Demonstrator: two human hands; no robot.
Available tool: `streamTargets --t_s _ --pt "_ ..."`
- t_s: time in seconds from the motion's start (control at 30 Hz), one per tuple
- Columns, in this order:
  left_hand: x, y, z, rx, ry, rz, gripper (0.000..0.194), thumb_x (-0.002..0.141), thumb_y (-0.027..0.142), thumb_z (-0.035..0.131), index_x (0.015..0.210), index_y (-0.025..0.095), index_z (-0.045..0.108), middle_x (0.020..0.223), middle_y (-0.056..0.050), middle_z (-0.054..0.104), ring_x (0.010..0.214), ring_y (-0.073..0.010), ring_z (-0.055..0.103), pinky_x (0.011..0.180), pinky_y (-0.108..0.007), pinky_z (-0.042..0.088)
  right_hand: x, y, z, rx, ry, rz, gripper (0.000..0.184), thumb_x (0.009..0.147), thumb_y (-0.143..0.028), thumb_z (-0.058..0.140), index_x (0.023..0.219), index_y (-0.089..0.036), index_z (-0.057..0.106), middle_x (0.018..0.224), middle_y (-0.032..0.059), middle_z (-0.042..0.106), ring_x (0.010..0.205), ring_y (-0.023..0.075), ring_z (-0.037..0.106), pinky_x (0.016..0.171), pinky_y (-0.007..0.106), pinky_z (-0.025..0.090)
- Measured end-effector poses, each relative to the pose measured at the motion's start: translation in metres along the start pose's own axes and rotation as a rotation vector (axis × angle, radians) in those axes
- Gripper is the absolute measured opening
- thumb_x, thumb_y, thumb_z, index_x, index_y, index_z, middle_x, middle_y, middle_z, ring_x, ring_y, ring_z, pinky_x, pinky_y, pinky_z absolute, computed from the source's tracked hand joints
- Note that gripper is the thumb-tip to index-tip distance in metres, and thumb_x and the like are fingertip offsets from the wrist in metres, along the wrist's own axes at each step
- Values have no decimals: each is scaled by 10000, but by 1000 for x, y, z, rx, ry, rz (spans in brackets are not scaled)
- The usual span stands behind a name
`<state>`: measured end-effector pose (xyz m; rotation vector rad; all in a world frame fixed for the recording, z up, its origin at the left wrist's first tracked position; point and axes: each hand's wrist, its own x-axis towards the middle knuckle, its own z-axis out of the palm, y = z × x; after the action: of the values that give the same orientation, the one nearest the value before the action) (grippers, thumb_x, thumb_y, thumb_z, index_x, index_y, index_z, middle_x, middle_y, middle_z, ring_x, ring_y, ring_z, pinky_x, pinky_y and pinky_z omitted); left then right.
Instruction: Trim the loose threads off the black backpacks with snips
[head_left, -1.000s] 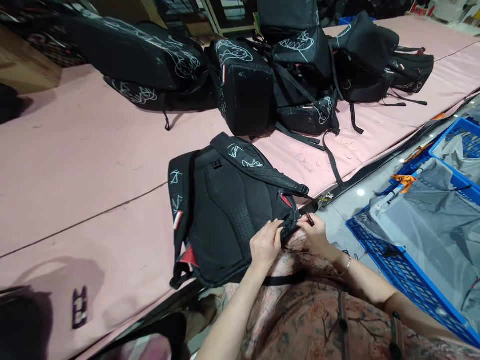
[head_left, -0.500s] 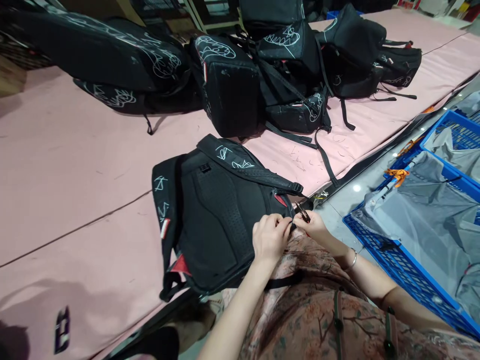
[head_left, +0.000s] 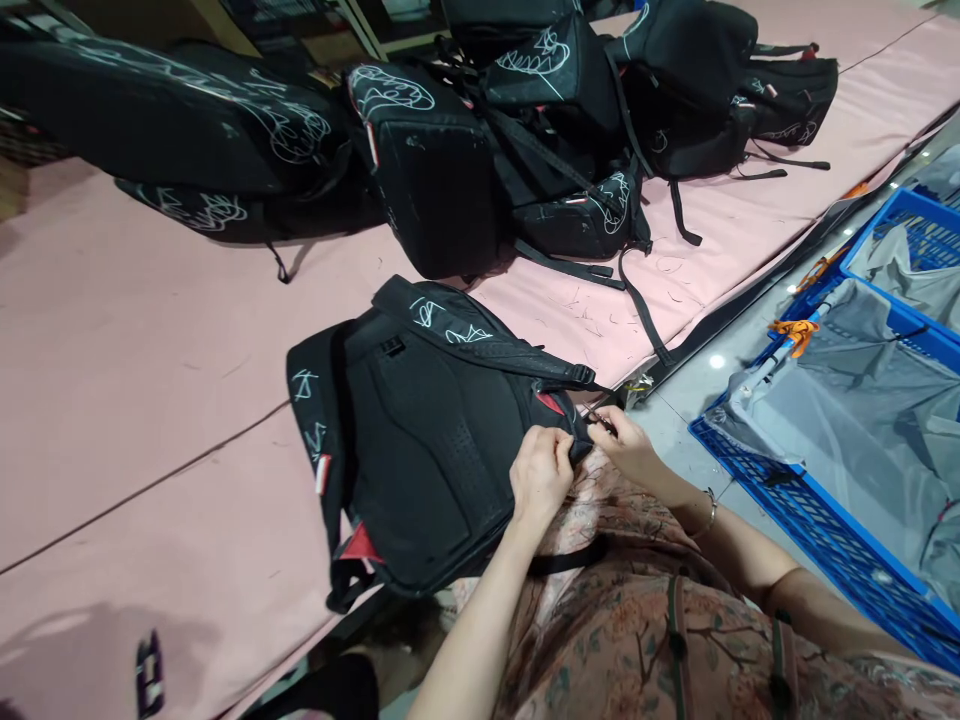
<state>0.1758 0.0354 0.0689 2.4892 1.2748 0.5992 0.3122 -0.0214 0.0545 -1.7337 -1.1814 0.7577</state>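
Note:
A black backpack lies on the pink-covered table's near edge, back panel and shoulder straps facing up, with white scribbles on the straps. My left hand is closed on the backpack's lower right corner, thumb and fingers pinched together. Just right of it, my right hand is closed around small dark thread snips, mostly hidden by the fingers. The snips' tips point toward that same corner, near a red triangular patch. Whether they touch a thread there is too small to tell.
Several black backpacks are heaped across the back of the table. Loose threads are scattered over the pink cover. On the floor to the right stand blue plastic crates with grey lining. A small dark object lies at lower left.
The view has shifted, so the table's contents sit further left. My right hand brought the snips out from the corner, then turned them back toward it. My left hand keeps its pinch.

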Motion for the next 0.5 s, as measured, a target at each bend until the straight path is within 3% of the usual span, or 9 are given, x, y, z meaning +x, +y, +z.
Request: streamTargets --t_s 0.1,0.3,0.5 --pt "0 -5 0 -115 -6 -56 199 832 229 407 686 167 527 670 -24 526 662 -140 507 601 -242 401 -5 11 -7 -187 52 -91 206 875 -258 385 941 -180 564 941 61 591 860 174 525 752 271 371" --pt "2 -6 -1 -242 -35 -107 190 809 231 416 667 171 526 643 -15 502 641 -140 487 593 -249 387 -18 24 -10 -394 -1 -259 263 907 -312 375 974 -163 581 875 74 596 805 194 517 686 287 331" --pt "2 -7 -1 -290 -40 -121 191 809 258 426 670 172 525 640 -11 486 633 -138 473 597 -252 384 -20 21 -9 -519 -61 -286 281 918 -324 354 1004 -167 571 889 72 588 784 193 496 669 294 297"
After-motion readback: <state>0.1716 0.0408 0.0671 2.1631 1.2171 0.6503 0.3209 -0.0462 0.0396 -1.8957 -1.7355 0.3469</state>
